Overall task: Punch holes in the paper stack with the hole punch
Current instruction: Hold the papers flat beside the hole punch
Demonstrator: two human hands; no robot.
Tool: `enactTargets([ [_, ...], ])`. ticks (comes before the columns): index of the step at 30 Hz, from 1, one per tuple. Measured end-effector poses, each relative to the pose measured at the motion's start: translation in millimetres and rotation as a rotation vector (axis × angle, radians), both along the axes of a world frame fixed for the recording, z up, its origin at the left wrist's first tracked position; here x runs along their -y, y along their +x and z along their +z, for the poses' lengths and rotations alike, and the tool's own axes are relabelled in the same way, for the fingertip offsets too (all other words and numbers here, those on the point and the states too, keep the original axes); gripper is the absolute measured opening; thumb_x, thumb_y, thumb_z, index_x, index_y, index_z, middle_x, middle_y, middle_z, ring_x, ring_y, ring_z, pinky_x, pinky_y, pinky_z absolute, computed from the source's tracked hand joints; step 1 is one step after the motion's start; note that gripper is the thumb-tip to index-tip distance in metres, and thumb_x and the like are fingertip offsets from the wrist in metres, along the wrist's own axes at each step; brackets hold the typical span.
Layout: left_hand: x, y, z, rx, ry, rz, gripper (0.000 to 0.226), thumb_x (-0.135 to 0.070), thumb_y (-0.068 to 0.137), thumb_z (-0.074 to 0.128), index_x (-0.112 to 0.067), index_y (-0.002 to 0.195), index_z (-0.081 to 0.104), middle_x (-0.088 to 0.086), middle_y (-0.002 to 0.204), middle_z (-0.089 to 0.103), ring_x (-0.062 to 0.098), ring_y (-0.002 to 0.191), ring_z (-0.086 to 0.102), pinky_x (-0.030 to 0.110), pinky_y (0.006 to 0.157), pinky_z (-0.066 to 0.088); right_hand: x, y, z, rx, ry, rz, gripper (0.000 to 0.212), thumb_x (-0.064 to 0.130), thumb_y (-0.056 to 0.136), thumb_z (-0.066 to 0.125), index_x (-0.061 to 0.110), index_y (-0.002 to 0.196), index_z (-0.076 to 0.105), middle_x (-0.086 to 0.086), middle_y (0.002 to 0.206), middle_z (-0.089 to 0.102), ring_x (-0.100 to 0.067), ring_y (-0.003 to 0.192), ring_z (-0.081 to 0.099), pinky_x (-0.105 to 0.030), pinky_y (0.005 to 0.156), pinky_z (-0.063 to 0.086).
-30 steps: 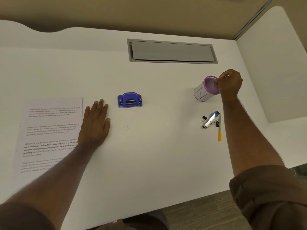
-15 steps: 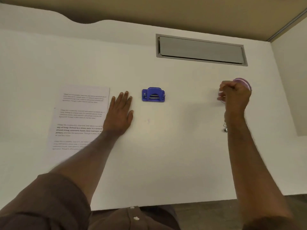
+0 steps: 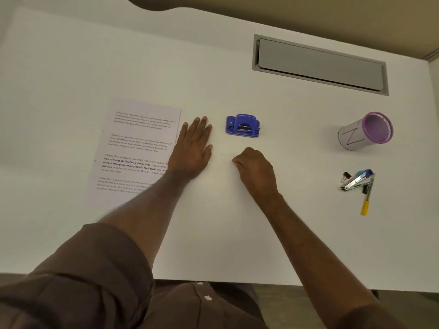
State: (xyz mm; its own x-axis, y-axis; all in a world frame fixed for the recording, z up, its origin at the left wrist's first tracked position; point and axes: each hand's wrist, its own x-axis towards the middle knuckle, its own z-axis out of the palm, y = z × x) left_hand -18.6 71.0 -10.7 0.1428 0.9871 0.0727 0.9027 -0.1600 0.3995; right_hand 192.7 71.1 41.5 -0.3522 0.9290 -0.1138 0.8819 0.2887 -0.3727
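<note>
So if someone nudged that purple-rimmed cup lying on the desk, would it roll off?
Probably it would roll: the cup lies on its side, and its round wall touches the smooth desk. It looks empty, so likely light and easily set moving. Nothing beside it would stop it; the stapler lies well apart.

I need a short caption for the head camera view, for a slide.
Left hand flat beside paper stack, right hand curled below blue hole punch.

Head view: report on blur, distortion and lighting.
Head view: wide-angle bend curves the desk edges; the left forearm and right hand smear slightly; the paper stack text is mostly too soft to read; light is dim and even, no glare, hole punch sharp.
</note>
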Motion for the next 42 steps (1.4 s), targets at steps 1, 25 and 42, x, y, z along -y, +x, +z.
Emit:
enactTargets([
  [1, 0.0, -0.2, 0.0, 0.007, -0.003, 0.002, 0.058, -0.029, 0.102, 0.037, -0.006, 0.155, 0.034, 0.013, 0.166, 0.024, 0.030, 0.155, 0.020, 0.051, 0.127, 0.014, 0.5, -1.3, 0.3, 0.015, 0.014, 0.018, 0.017, 0.016, 0.099, 0.059, 0.007, 0.100, 0.073, -0.014, 0.097, 0.066, -0.032, 0.089, 0.062, -0.047, 0.074, 0.056],
  [25, -0.3, -0.2, 0.9, 0.004, -0.004, 0.009, 0.057, -0.026, 0.103, 0.040, -0.006, 0.155, 0.033, 0.013, 0.167, 0.023, 0.029, 0.156, 0.018, 0.051, 0.127, 0.013, 3.1, 10.0, 11.0, 0.383, 0.103, 0.535, 0.016, -0.006, 0.087, 0.059, 0.001, 0.100, 0.066, -0.014, 0.101, 0.062, -0.029, 0.092, 0.058, -0.044, 0.058, 0.053],
  [42, -0.2, -1.0, 0.5, -0.021, -0.034, -0.001, 0.059, -0.031, 0.102, 0.031, -0.007, 0.156, 0.031, 0.011, 0.167, 0.021, 0.029, 0.156, 0.017, 0.050, 0.128, 0.011, 11.0, 5.7, 3.0, 0.209, 0.224, 0.376, 0.018, -0.014, 0.069, 0.069, 0.001, 0.079, 0.065, -0.015, 0.079, 0.063, -0.032, 0.073, 0.061, -0.041, 0.047, 0.050],
])
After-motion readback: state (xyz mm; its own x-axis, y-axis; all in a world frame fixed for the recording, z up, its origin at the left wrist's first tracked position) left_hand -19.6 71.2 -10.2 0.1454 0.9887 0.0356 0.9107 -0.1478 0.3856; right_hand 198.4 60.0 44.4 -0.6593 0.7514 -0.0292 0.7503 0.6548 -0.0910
